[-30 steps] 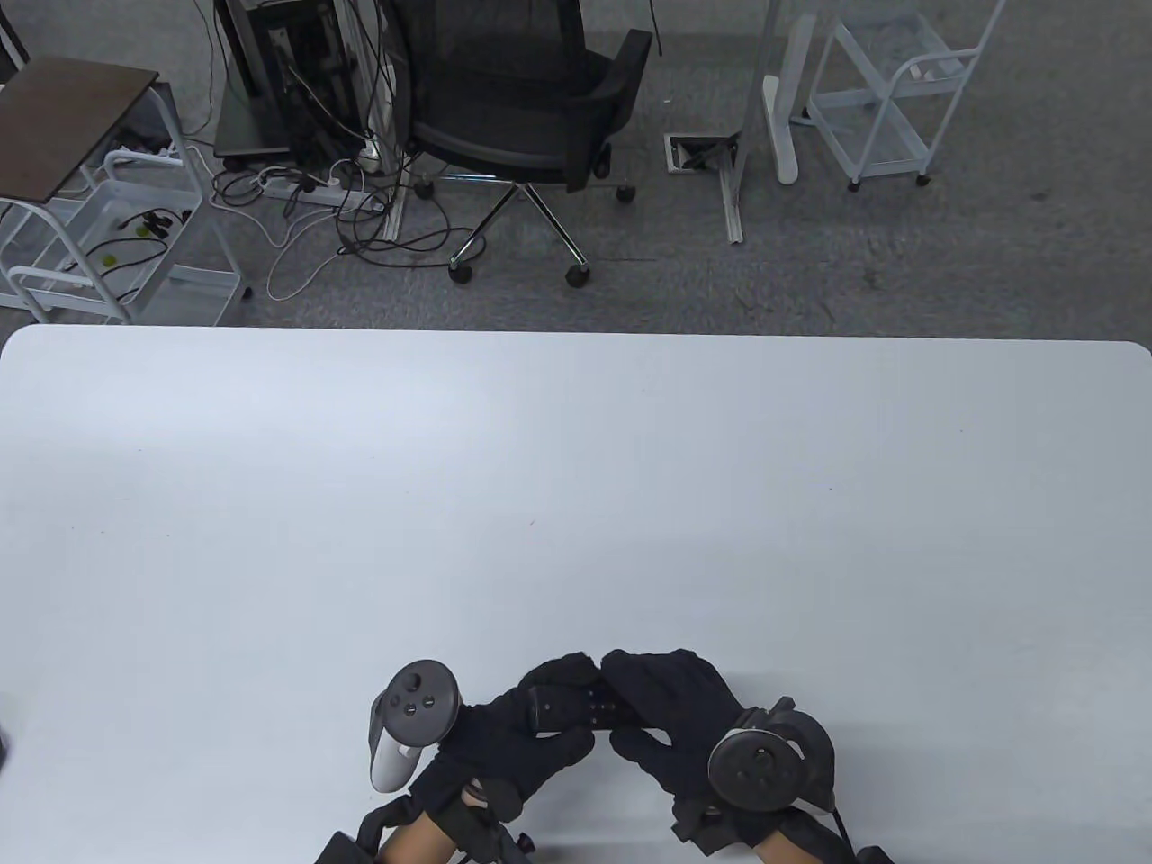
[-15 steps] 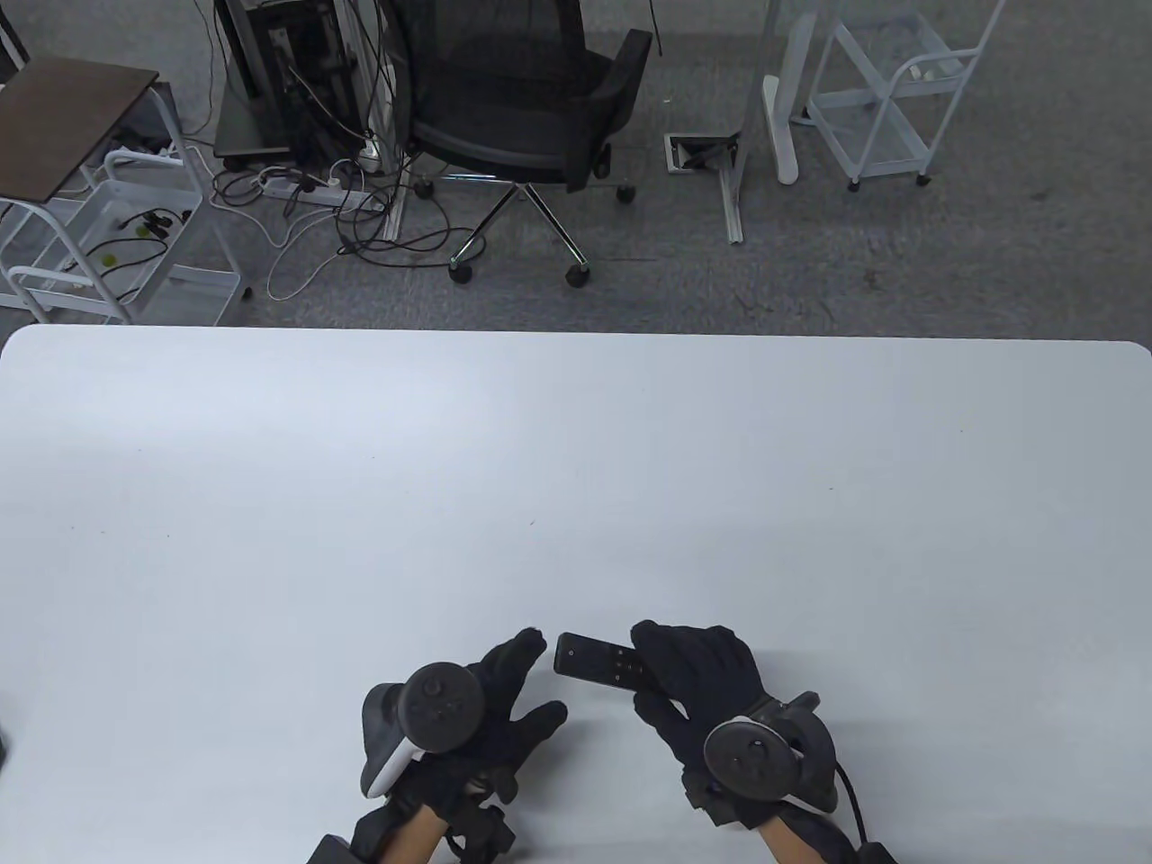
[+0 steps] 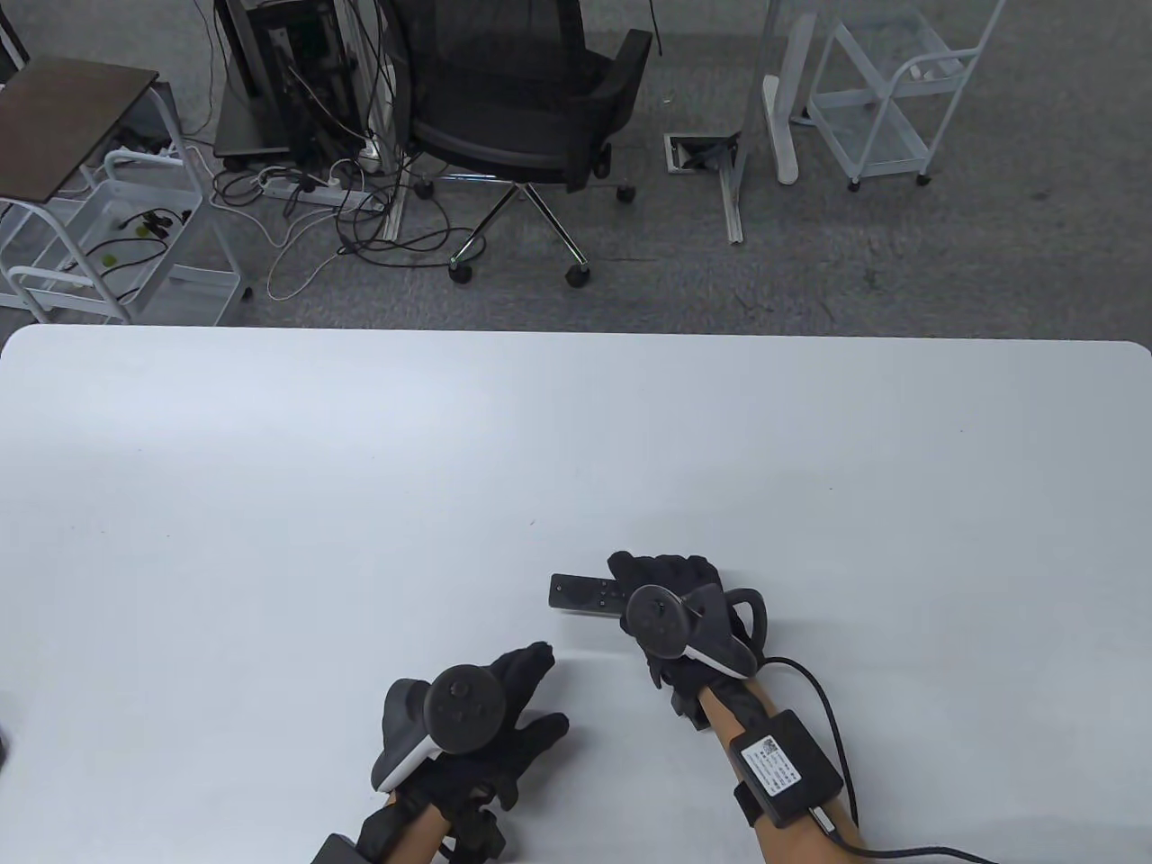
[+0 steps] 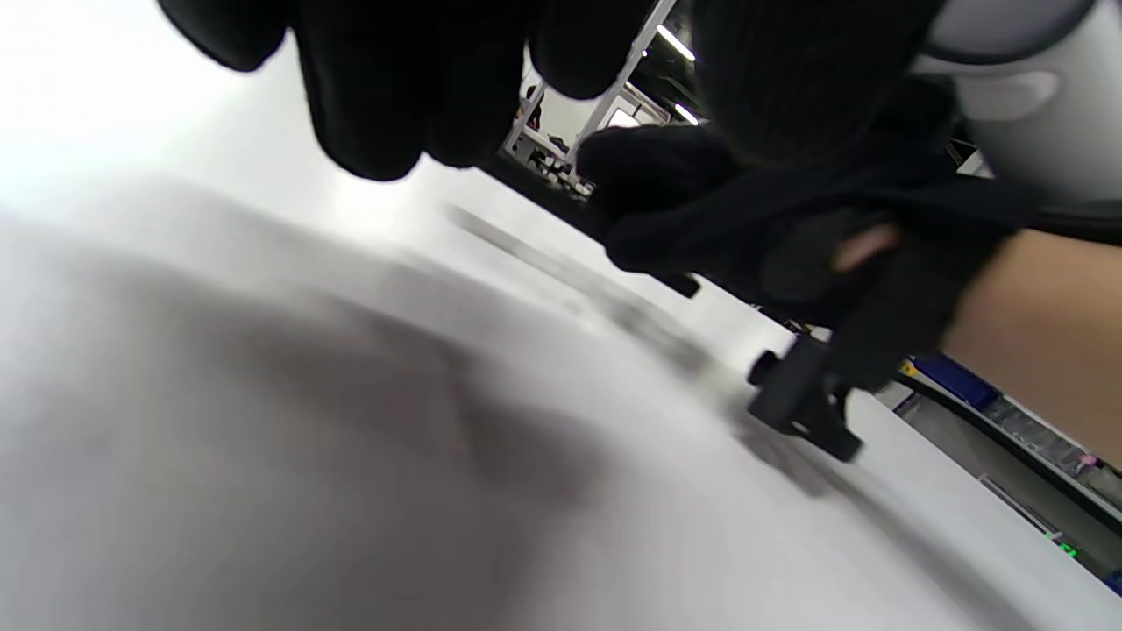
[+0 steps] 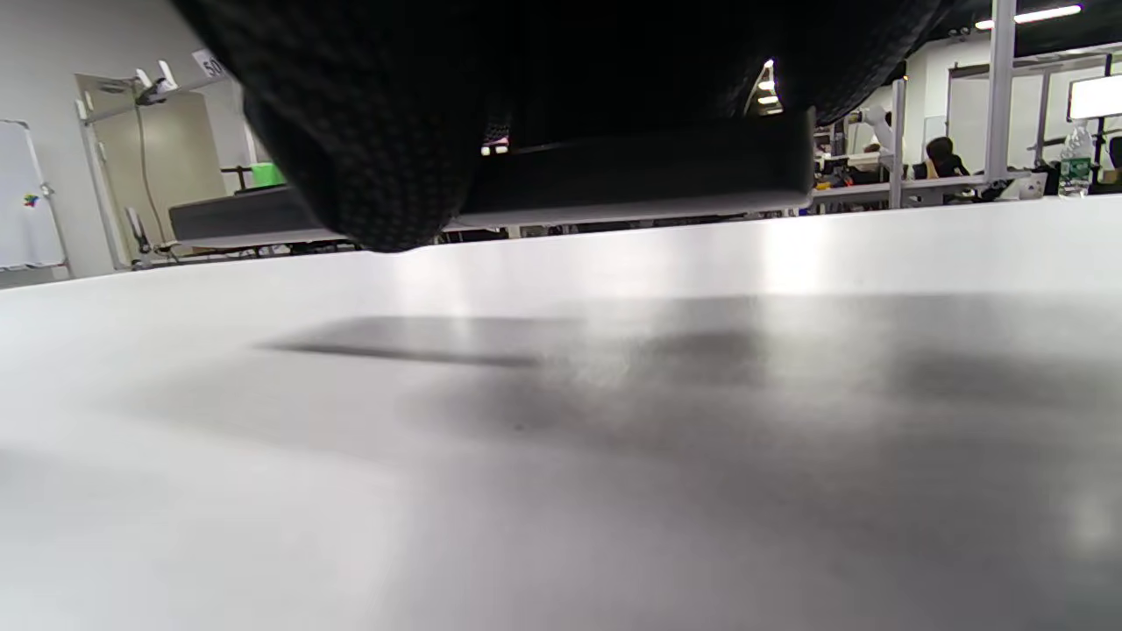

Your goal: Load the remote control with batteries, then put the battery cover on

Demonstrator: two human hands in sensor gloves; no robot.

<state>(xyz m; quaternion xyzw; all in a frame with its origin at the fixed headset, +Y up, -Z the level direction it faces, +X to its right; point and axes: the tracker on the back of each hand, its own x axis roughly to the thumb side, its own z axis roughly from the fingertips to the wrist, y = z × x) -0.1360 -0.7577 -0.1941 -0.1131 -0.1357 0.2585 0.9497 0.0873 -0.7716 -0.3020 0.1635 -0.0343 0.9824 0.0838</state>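
Observation:
My right hand (image 3: 661,580) holds a black remote control (image 3: 580,594) by its right end, button side up, just above the white table (image 3: 360,468). In the right wrist view the remote (image 5: 631,188) hangs level a little above the tabletop under my gloved fingers (image 5: 368,131). My left hand (image 3: 513,702) is empty with its fingers spread, low over the table, below and left of the remote. In the left wrist view my left fingers (image 4: 368,88) hang over the table and my right hand (image 4: 763,219) shows beyond. No loose batteries or cover show.
A black sensor box (image 3: 783,765) with a cable is strapped to my right forearm. Beyond the table's far edge stand an office chair (image 3: 522,108), white wire carts (image 3: 886,99) and cables on the floor.
My left hand let go of the remote and drew back toward the near edge. My right hand carried the remote up the table, away from me, and turned over above it.

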